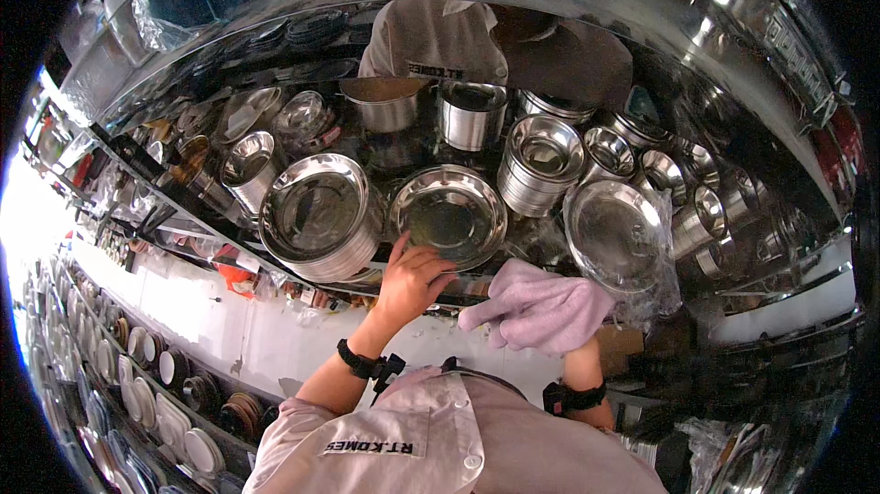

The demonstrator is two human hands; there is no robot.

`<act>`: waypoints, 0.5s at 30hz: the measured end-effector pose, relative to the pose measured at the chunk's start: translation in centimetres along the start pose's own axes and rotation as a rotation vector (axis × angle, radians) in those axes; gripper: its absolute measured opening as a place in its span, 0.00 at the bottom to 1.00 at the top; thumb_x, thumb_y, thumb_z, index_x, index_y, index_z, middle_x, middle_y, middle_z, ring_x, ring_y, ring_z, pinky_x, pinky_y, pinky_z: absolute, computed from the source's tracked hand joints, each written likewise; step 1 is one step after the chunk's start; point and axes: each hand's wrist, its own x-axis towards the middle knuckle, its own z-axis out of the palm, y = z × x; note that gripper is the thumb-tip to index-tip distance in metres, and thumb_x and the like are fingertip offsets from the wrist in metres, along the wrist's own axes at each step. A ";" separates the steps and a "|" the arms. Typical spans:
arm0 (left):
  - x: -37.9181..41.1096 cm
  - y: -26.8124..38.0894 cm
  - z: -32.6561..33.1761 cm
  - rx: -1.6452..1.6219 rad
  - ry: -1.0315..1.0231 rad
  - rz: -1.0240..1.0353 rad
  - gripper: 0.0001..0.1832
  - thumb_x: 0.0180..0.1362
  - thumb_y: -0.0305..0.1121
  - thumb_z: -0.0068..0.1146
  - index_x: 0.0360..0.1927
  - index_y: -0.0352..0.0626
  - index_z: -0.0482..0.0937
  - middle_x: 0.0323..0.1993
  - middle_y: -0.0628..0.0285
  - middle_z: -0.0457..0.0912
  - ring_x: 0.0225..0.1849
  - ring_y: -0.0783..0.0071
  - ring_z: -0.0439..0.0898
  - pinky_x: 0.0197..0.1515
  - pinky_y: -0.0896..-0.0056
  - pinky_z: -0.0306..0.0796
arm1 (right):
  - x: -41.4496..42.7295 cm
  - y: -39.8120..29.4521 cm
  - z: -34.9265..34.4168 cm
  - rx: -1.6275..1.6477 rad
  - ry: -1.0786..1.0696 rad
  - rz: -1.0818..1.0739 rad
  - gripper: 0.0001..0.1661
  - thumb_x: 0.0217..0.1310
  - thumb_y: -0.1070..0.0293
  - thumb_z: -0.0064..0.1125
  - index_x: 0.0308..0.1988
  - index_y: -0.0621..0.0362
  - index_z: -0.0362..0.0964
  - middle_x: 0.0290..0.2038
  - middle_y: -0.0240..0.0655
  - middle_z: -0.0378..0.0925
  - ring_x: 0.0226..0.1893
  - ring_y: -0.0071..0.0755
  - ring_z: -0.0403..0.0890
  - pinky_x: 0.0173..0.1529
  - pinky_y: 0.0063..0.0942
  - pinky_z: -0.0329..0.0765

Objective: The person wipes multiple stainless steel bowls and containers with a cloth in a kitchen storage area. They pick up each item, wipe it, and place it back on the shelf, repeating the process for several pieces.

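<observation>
My left hand (411,282) is at the near rim of a round stainless steel dish (450,215), its fingers apart; whether it touches the rim I cannot tell. A pink cloth (543,308) covers my right hand (581,329), which holds it at the shelf's front edge; the fingers are hidden under the fabric. Left of the dish rises a tall stack of steel plates (320,215). Behind and to the right stands a stack of steel bowls (541,160). Near the cloth, a round steel plate (615,236) lies partly in clear plastic wrap.
Steel pots (472,116) stand at the back of the dark shelf, below a reflective panel. Smaller stacked bowls (251,167) are at the left, and more steel cups (700,219) crowd the right. Racks of dishes (173,367) line the lower left.
</observation>
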 end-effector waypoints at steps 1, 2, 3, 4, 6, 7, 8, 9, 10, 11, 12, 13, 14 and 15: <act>0.1 0.1 -0.2 -0.002 -0.007 0.000 0.10 0.52 0.33 0.76 0.39 0.52 0.91 0.39 0.63 0.89 0.51 0.64 0.85 0.76 0.39 0.62 | 0.1 0.1 0.0 0.007 -0.015 -0.003 0.16 0.67 0.64 0.63 0.45 0.67 0.76 0.35 0.34 0.82 0.29 0.29 0.81 0.37 0.27 0.81; 0.2 0.1 -0.3 -0.001 0.002 0.017 0.10 0.52 0.32 0.76 0.39 0.52 0.91 0.39 0.63 0.89 0.50 0.64 0.85 0.75 0.40 0.63 | 0.3 0.2 0.0 0.012 -0.024 -0.005 0.16 0.67 0.64 0.63 0.45 0.67 0.76 0.35 0.34 0.82 0.29 0.29 0.81 0.37 0.27 0.81; 0.3 0.2 -0.5 -0.001 0.009 0.034 0.10 0.52 0.32 0.76 0.39 0.52 0.91 0.39 0.63 0.89 0.50 0.64 0.86 0.75 0.40 0.63 | 0.5 0.4 0.0 0.015 -0.028 -0.007 0.16 0.67 0.64 0.63 0.45 0.67 0.76 0.36 0.34 0.82 0.29 0.29 0.81 0.37 0.27 0.81; 0.3 0.2 -0.7 -0.002 0.015 0.051 0.10 0.51 0.31 0.77 0.39 0.52 0.91 0.39 0.63 0.89 0.49 0.64 0.86 0.75 0.41 0.64 | 0.6 0.5 -0.1 0.027 -0.033 -0.007 0.16 0.67 0.64 0.63 0.45 0.67 0.76 0.36 0.35 0.82 0.30 0.29 0.82 0.37 0.27 0.81; 0.7 0.9 -1.4 -0.036 0.080 0.063 0.09 0.51 0.30 0.77 0.37 0.52 0.91 0.37 0.64 0.89 0.46 0.64 0.87 0.73 0.42 0.66 | 0.8 0.8 -0.1 0.041 -0.028 -0.012 0.16 0.67 0.64 0.62 0.46 0.68 0.76 0.36 0.35 0.83 0.30 0.29 0.82 0.37 0.27 0.81; 0.9 1.3 -1.8 -0.054 0.111 0.070 0.09 0.51 0.29 0.77 0.37 0.51 0.91 0.36 0.64 0.89 0.44 0.64 0.87 0.73 0.42 0.67 | 1.0 1.0 -0.1 0.049 -0.018 -0.011 0.16 0.67 0.64 0.62 0.46 0.68 0.76 0.36 0.35 0.83 0.30 0.29 0.82 0.37 0.27 0.82; 0.9 1.7 -2.4 -0.117 0.106 0.084 0.09 0.51 0.28 0.77 0.36 0.51 0.91 0.35 0.64 0.90 0.43 0.64 0.88 0.72 0.43 0.69 | 1.0 1.1 0.0 0.059 0.000 -0.014 0.16 0.67 0.64 0.62 0.46 0.68 0.76 0.36 0.35 0.83 0.30 0.29 0.82 0.38 0.27 0.82; 0.9 2.2 -2.9 -0.182 0.099 0.102 0.09 0.51 0.27 0.77 0.36 0.51 0.91 0.34 0.64 0.90 0.42 0.64 0.88 0.71 0.43 0.70 | 1.1 1.3 0.0 0.068 0.030 -0.011 0.16 0.68 0.64 0.62 0.46 0.68 0.76 0.37 0.35 0.83 0.30 0.29 0.82 0.38 0.27 0.82; 0.8 2.6 -3.4 -0.247 0.091 0.120 0.09 0.51 0.26 0.77 0.36 0.50 0.91 0.34 0.65 0.90 0.41 0.64 0.89 0.70 0.44 0.72 | 1.0 1.4 0.1 0.074 0.074 -0.007 0.16 0.68 0.65 0.61 0.47 0.68 0.77 0.37 0.36 0.83 0.30 0.29 0.82 0.38 0.27 0.82; 0.7 3.0 -3.8 -0.377 0.061 0.127 0.09 0.51 0.26 0.77 0.36 0.49 0.92 0.34 0.64 0.91 0.41 0.64 0.90 0.69 0.44 0.73 | 0.9 1.6 0.3 0.083 0.143 0.005 0.16 0.68 0.65 0.61 0.47 0.68 0.77 0.37 0.36 0.83 0.30 0.29 0.82 0.38 0.27 0.82; 0.4 3.5 -4.2 -0.506 0.032 0.131 0.09 0.52 0.25 0.77 0.36 0.49 0.92 0.34 0.64 0.91 0.42 0.63 0.90 0.69 0.44 0.73 | 0.9 1.6 0.4 0.096 0.199 0.014 0.16 0.68 0.65 0.61 0.47 0.68 0.77 0.37 0.36 0.83 0.30 0.29 0.82 0.38 0.27 0.82; 0.2 4.0 -4.6 -0.636 0.002 0.135 0.09 0.52 0.25 0.77 0.36 0.48 0.92 0.35 0.64 0.92 0.42 0.63 0.91 0.68 0.44 0.74 | 0.7 1.7 0.7 0.116 0.291 0.041 0.16 0.68 0.65 0.61 0.47 0.68 0.77 0.37 0.36 0.83 0.30 0.29 0.83 0.38 0.27 0.82; -0.1 4.4 -4.9 -0.768 -0.090 0.150 0.10 0.52 0.24 0.77 0.39 0.47 0.92 0.38 0.64 0.93 0.48 0.62 0.91 0.67 0.43 0.76 | 0.5 1.7 0.9 0.140 0.393 0.074 0.17 0.68 0.65 0.61 0.48 0.68 0.77 0.37 0.36 0.83 0.31 0.29 0.83 0.38 0.27 0.82; 0.0 4.9 -5.5 -0.851 -0.161 0.200 0.11 0.53 0.23 0.77 0.40 0.45 0.92 0.39 0.60 0.93 0.50 0.59 0.91 0.65 0.45 0.77 | 0.4 1.7 1.3 0.188 0.498 0.119 0.17 0.68 0.65 0.61 0.48 0.68 0.77 0.38 0.36 0.84 0.31 0.29 0.83 0.38 0.27 0.82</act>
